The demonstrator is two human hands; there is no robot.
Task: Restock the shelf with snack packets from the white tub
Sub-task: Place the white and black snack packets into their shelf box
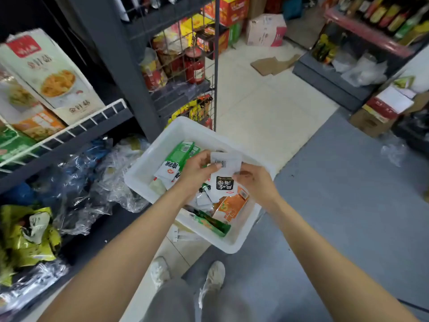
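Both the left hand [198, 169] and right hand [251, 180] pinch one white snack packet [224, 176] above the white tub [148, 166]; its slick film could slip back among the others.

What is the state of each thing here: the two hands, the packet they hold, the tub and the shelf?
Left hand: grip pinches the white packet's left edge.
Right hand: grip holds the packet's right edge.
White packet: lifted above the tub, barcode side up.
White tub: on the floor, still holds green, orange and white packets.
Wire shelf: stocked with boxes.
Red jar: upright, lid on.
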